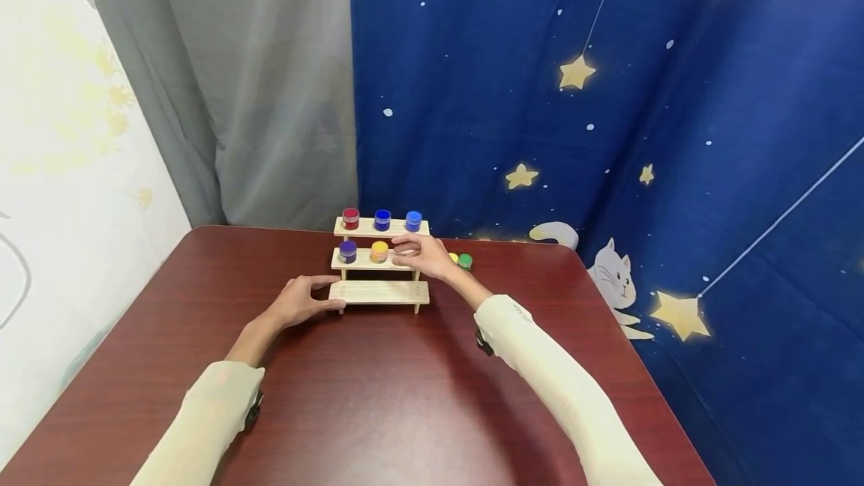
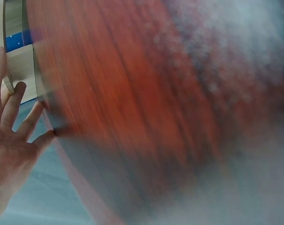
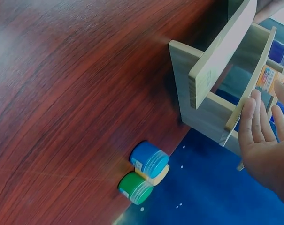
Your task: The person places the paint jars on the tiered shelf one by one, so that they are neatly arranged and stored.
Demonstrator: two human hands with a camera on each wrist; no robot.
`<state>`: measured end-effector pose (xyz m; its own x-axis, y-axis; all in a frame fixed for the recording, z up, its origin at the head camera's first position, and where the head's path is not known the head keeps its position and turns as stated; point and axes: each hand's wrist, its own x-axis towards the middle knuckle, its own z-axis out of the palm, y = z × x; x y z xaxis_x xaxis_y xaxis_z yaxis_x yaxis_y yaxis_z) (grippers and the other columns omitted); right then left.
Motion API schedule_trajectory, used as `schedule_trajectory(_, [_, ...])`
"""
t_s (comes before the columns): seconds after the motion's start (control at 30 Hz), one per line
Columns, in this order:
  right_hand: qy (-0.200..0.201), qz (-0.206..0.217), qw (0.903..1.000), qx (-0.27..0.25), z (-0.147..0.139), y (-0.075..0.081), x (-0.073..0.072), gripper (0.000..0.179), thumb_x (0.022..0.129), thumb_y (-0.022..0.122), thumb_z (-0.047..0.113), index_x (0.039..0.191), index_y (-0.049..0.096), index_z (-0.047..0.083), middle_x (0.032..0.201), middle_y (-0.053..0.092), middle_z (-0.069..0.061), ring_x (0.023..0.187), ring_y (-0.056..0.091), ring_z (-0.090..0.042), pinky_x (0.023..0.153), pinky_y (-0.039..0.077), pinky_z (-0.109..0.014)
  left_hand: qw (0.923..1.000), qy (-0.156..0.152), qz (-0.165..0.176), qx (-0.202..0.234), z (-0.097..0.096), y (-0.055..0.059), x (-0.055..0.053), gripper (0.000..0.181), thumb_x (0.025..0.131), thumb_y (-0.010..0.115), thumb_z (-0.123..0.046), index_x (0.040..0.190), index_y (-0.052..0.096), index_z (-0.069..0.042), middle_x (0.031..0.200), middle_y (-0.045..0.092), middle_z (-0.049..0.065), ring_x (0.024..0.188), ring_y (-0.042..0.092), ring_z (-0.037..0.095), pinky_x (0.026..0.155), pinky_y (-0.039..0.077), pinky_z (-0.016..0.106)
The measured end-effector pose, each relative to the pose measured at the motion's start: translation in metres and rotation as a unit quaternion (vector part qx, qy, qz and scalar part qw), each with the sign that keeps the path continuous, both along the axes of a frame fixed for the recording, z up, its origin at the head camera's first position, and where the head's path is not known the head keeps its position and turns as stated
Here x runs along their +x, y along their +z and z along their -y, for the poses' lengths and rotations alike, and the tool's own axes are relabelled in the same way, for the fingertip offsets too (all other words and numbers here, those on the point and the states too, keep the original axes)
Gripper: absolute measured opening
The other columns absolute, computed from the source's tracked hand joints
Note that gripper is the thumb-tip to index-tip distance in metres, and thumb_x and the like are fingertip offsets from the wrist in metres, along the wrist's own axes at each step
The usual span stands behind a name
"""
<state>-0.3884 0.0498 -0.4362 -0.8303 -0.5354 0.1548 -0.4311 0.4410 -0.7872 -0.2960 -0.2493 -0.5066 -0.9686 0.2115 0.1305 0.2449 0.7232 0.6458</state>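
A three-step wooden stand (image 1: 379, 292) stands near the table's back edge. My left hand (image 1: 300, 301) grips the left end of its lowest step, thumb at the front and fingers behind. At the right end of the middle step, my right hand (image 1: 427, 255) pinches a pale paint jar (image 1: 404, 250), mostly hidden by the fingers. Beside it on that step sit a yellow jar (image 1: 379, 252) and a purple jar (image 1: 347, 252). The top step bears a red jar (image 1: 350, 219), a dark blue jar (image 1: 382, 220) and a lighter blue jar (image 1: 414, 221).
Right of the stand, a green jar (image 3: 135, 188) and a blue jar (image 3: 149, 158) lie close together on the table (image 1: 378, 388), with a yellow jar (image 3: 159, 175) partly behind them. A blue star-patterned curtain (image 1: 472, 96) and a grey curtain (image 1: 270, 96) hang behind the table.
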Motion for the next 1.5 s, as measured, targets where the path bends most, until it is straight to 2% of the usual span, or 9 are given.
schedule_trajectory(0.2, [0.007,-0.003,1.0,-0.001,-0.01,0.002,0.003,0.045,0.092,0.08,0.009,0.134,0.066,-0.001,0.119,0.075,-0.018,0.108,0.074,-0.027,0.088,0.059,-0.03,1.0,0.002,0.005,0.002,0.003,-0.001,0.001,0.066,0.087,0.084,-0.046,0.139,0.067,-0.008,0.14,0.062,0.024,0.13,0.057,0.041,0.106,0.046,0.06])
schedule_trajectory(0.33, [0.005,-0.012,0.9999,-0.005,-0.017,0.002,0.005,0.043,0.093,0.078,0.007,0.132,0.065,-0.005,0.118,0.075,-0.021,0.104,0.075,-0.027,0.079,0.061,-0.028,0.9999,0.003,0.01,0.002,0.004,-0.001,0.002,0.067,0.087,0.084,-0.046,0.14,0.067,-0.008,0.141,0.062,0.025,0.131,0.057,0.042,0.106,0.045,0.06])
schedule_trajectory(0.53, [0.002,0.011,0.9996,-0.027,-0.027,0.002,0.005,0.043,0.093,0.077,0.004,0.133,0.065,-0.006,0.119,0.073,-0.024,0.109,0.073,-0.035,0.074,0.062,-0.032,1.0,0.002,0.005,0.003,0.004,0.0,0.002,0.064,0.088,0.084,-0.044,0.139,0.067,-0.009,0.139,0.063,0.024,0.13,0.057,0.041,0.106,0.045,0.06])
schedule_trajectory(0.77, [-0.014,0.013,0.9996,-0.019,-0.04,-0.001,-0.001,0.042,0.093,0.078,0.007,0.133,0.067,-0.001,0.116,0.075,-0.019,0.099,0.074,-0.028,0.081,0.058,-0.058,1.0,0.001,0.003,0.007,0.004,-0.001,0.0,0.064,0.087,0.085,-0.043,0.138,0.068,-0.009,0.138,0.064,0.024,0.129,0.058,0.04,0.106,0.046,0.059])
schedule_trajectory(0.83, [-0.018,0.013,0.9996,-0.018,-0.044,-0.002,-0.001,0.042,0.093,0.079,0.008,0.133,0.068,0.0,0.116,0.076,-0.018,0.097,0.074,-0.026,0.083,0.057,-0.06,1.0,0.003,0.004,0.006,0.004,-0.001,0.0,0.064,0.087,0.085,-0.043,0.138,0.068,-0.009,0.138,0.064,0.023,0.129,0.059,0.04,0.106,0.046,0.058])
schedule_trajectory(0.9, [-0.022,0.013,0.9995,-0.018,-0.048,-0.002,-0.002,0.042,0.093,0.079,0.009,0.132,0.068,0.001,0.117,0.075,-0.018,0.099,0.074,-0.027,0.084,0.057,-0.059,1.0,0.002,0.005,0.006,0.003,-0.001,0.0,0.065,0.087,0.084,-0.044,0.139,0.067,-0.009,0.138,0.063,0.024,0.129,0.058,0.04,0.106,0.046,0.059])
schedule_trajectory(1.2, [-0.042,0.011,0.9989,-0.017,-0.07,-0.005,-0.003,0.044,0.092,0.08,0.007,0.133,0.067,-0.003,0.122,0.071,-0.026,0.113,0.07,-0.038,0.086,0.059,-0.03,0.9999,0.003,0.008,0.009,0.001,0.0,-0.001,0.065,0.087,0.085,-0.044,0.139,0.068,-0.009,0.138,0.064,0.023,0.121,0.061,0.035,0.101,0.05,0.054])
schedule_trajectory(1.3, [-0.051,0.011,0.9985,-0.016,-0.079,-0.008,-0.005,0.044,0.092,0.079,0.007,0.133,0.066,-0.003,0.123,0.07,-0.027,0.113,0.07,-0.04,0.082,0.06,-0.032,0.9999,0.003,0.008,0.008,0.0,-0.001,-0.001,0.064,0.087,0.085,-0.043,0.139,0.068,-0.01,0.138,0.064,0.023,0.121,0.061,0.035,0.101,0.05,0.054])
schedule_trajectory(1.5, [-0.079,0.009,0.9968,-0.006,-0.094,-0.016,-0.009,0.042,0.092,0.079,0.006,0.132,0.066,-0.003,0.122,0.071,-0.026,0.102,0.073,-0.038,0.076,0.061,-0.048,1.0,0.0,0.002,0.01,0.0,-0.001,0.0,0.064,0.088,0.084,-0.043,0.139,0.067,-0.009,0.138,0.064,0.024,0.127,0.06,0.038,0.105,0.048,0.057])
